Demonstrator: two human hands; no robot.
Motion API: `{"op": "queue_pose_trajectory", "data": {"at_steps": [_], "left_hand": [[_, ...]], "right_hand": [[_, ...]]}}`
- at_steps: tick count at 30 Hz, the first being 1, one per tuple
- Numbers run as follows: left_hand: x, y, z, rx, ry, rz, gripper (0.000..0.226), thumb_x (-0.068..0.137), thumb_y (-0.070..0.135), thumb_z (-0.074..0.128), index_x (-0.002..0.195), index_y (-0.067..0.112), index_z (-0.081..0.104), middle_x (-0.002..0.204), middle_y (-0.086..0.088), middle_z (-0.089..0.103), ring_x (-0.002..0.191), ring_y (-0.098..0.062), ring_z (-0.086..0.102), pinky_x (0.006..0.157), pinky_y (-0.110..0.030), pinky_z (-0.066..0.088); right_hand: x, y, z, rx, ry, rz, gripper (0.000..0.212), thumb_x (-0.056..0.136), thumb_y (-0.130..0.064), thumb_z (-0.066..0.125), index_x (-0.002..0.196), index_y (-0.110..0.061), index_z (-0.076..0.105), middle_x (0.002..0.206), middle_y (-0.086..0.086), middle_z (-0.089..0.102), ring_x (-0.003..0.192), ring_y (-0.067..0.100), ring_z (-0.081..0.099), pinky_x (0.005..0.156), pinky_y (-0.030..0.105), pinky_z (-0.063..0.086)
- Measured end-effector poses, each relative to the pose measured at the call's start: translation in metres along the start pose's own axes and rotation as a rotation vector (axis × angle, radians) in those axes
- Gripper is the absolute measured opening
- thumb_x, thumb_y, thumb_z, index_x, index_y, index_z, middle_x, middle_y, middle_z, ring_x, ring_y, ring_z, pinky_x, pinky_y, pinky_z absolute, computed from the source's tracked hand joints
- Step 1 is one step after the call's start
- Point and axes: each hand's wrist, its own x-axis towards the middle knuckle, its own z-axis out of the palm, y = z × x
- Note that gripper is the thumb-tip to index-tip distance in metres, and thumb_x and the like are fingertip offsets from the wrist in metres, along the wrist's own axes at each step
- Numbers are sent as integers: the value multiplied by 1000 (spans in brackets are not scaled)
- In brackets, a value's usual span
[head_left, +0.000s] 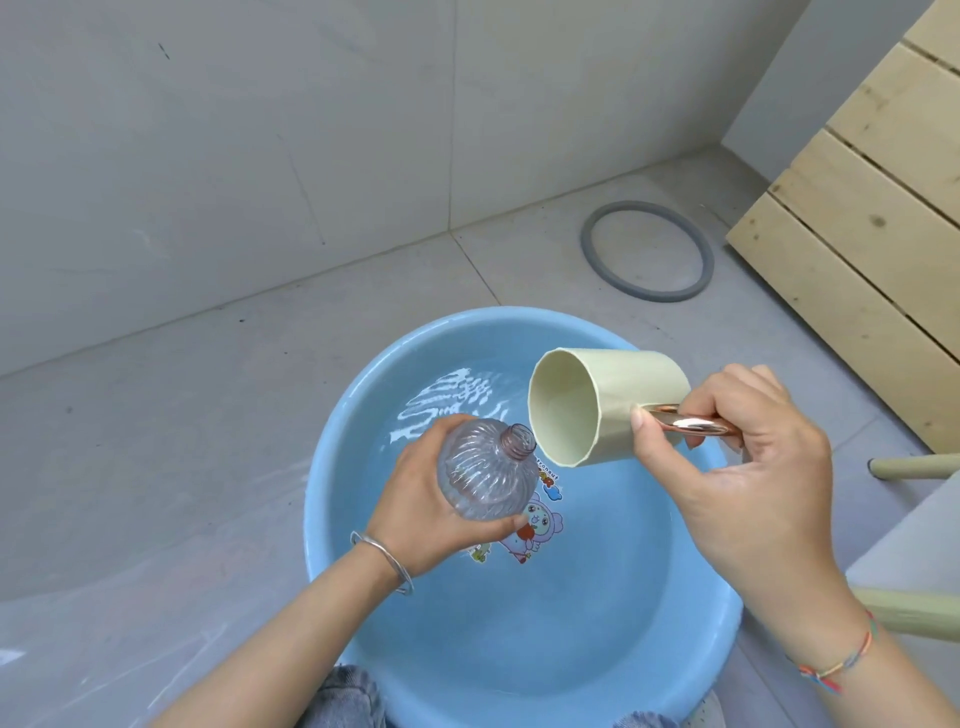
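The bottle (485, 473) is clear, thin-walled plastic with a faint pink tint. Its bulbous body is moulded in spiral ribs and narrows to a short threaded neck, which carries no cap. The left hand (415, 514) grips it around the body, fingers curled behind and thumb pressed on the near side, and holds it tilted above the basin with the neck aimed up and to the right. The cup (597, 405) is a smooth, matte, pale yellow-green cylinder with a thin rim. It lies tipped on its side, its mouth just beside the bottle neck. The right hand (753, 467) holds it by a polished rose-gold handle (685, 423), thumb laid along the top and fingers curled beneath. Both items hang over a round, glossy, light-blue plastic basin (571, 649) that holds shallow rippled water (467, 395) and a cartoon sticker (530, 525) on its bottom (partly covered by the left hand). The basin stands on grey floor tiles (208, 415). A grey rubber ring (655, 297) lies beyond it, near a slatted panel (857, 234) of pale, unfinished wood
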Motion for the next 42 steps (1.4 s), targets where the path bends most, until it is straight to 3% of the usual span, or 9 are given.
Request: {"op": "queue_pose_trajectory", "data": {"at_steps": [13,26,30,42], "left_hand": [[1,0,3,7,15,-2,87,46,59,86,121,42,46,118,22,56,115,-10,53,100,-36,45],[1,-2,4,-4,19,-10,88,46,57,87,122,40,46,120,20,57,116,-11,54,99,-38,45],[1,-2,3,4,17,-16,89,46,60,86,123,41,45,119,21,55,115,-11,53,99,-37,45],[1,1,3,-3,34,-17,87,47,56,87,121,41,46,118,21,56,113,-9,53,98,-36,45]], "right_hand": [[0,-7,4,-110,-14,-160,31,77,-26,64,57,-9,47,58,-1,41,67,17,32,63,29,32],[2,-14,3,-214,18,-371,30,80,-18,65,56,-8,49,62,-6,33,71,11,24,71,25,26],[1,-14,3,-219,18,-421,28,78,-14,68,57,-7,52,58,-2,42,72,10,24,78,21,28],[2,-18,3,-331,12,-608,29,77,-8,71,54,-5,54,56,2,49,68,20,35,82,26,28]]}}
